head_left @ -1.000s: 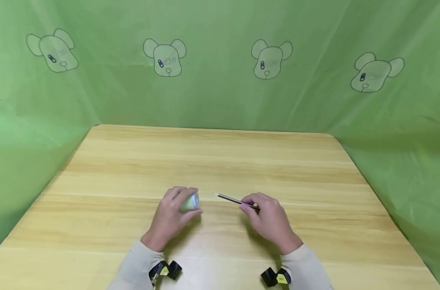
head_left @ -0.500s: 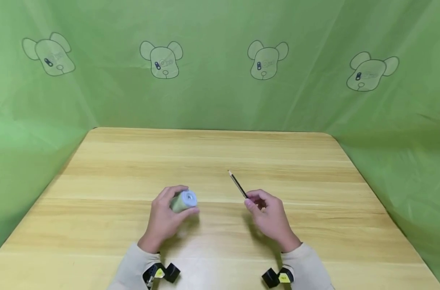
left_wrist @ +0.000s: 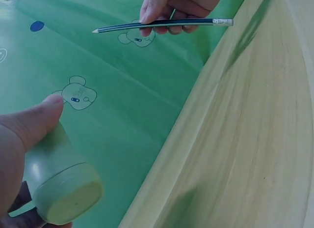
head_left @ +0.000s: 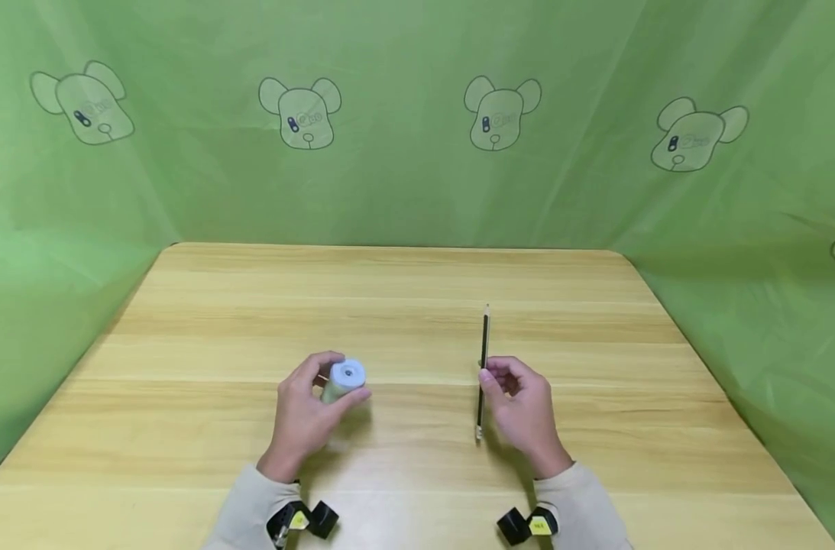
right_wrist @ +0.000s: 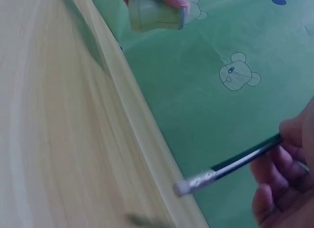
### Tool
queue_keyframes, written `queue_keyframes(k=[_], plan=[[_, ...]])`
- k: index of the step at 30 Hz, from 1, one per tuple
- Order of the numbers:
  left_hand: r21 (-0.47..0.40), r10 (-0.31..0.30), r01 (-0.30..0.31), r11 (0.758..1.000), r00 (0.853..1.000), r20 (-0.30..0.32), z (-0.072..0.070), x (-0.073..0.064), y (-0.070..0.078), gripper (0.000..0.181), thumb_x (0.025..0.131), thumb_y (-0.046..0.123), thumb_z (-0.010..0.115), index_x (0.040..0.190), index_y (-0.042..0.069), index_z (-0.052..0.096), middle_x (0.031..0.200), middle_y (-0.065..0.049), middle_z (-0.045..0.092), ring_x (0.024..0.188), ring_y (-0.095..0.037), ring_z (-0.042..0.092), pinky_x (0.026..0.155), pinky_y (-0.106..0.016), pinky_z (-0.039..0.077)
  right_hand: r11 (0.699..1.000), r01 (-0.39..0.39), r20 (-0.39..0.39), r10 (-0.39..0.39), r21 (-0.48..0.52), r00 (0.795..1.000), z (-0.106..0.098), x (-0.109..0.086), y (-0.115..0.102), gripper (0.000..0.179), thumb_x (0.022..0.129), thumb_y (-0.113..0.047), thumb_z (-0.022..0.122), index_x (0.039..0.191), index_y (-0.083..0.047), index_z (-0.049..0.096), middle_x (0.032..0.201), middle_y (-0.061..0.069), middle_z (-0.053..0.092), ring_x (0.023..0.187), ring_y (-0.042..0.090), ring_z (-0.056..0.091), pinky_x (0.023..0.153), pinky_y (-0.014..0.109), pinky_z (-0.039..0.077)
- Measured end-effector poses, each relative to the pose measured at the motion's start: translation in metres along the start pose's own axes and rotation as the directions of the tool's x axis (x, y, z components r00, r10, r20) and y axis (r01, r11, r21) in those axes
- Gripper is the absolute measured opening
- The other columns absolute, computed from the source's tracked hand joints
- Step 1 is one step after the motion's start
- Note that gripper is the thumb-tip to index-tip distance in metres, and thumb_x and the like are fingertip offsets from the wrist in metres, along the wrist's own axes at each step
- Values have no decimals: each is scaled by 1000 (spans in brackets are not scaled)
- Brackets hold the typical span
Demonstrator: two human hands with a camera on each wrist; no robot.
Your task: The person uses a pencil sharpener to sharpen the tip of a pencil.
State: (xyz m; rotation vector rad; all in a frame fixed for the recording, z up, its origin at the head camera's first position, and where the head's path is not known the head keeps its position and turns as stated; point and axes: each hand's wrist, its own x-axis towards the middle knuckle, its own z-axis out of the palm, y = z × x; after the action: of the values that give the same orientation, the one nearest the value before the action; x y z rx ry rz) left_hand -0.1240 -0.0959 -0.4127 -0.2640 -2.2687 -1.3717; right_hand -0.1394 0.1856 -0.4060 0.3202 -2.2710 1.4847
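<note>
Head view: a sharpener (head_left: 344, 380) is being gripped by the left hand (head_left: 305, 416) above the table (head_left: 403, 305), its hole being turned up, seemingly kept reachable; a pencil (head_left: 483, 359) is being pinched mid-shaft by the right hand (head_left: 520, 409), tip being pointed away.

Left wrist: thumb (left_wrist: 34, 121) and fingers are being curled around the sharpener (left_wrist: 59, 186).

Right wrist: fingers (right_wrist: 277, 188) are being clamped on the pencil (right_wrist: 230, 165), eraser end being left free.

Both forearms, in pale sleeves, reached forward from the near edge, well apart. The left hand (head_left: 305, 412) was curled with thumb and fingers wrapped round what it gripped, its thumb (left_wrist: 34, 121) pressed along the side. The right hand (head_left: 522, 409) stood on its edge, fingertips (right_wrist: 277, 161) and thumb pinched together, the remaining fingers loosely bent
</note>
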Motion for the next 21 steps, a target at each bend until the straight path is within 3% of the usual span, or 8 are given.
queue_keyframes(k=[9, 16, 21], plan=[[-45, -108, 109, 993, 994, 36, 2, -1, 1, 57, 66, 13, 90, 112, -1, 61, 106, -13, 66, 95, -28, 64, 84, -42, 56, 995, -96, -108, 95, -4, 990, -11, 4, 4, 8, 86, 8, 64, 94, 9, 65, 81, 15, 64, 66, 8, 56, 60, 14, 49], [-52, -189, 191, 980, 981, 54, 2, 0, 0, 55, 68, 10, 89, 113, -1, 59, 108, -13, 63, 100, -29, 62, 85, -38, 56, 973, -185, -102, 172, -139, 980, -14, 9, 10, 8, 86, 1, 66, 93, 6, 68, 78, 11, 64, 67, 14, 57, 59, 15, 48], [-42, -256, 259, 965, 964, 73, 4, 0, -3, 54, 68, 10, 88, 113, -1, 59, 108, -14, 63, 101, -28, 62, 86, -35, 56, 931, -266, -74, 255, -251, 964, -20, 11, 17, 13, 88, -6, 66, 97, 3, 69, 79, 9, 65, 69, 17, 58, 61, 20, 49]])
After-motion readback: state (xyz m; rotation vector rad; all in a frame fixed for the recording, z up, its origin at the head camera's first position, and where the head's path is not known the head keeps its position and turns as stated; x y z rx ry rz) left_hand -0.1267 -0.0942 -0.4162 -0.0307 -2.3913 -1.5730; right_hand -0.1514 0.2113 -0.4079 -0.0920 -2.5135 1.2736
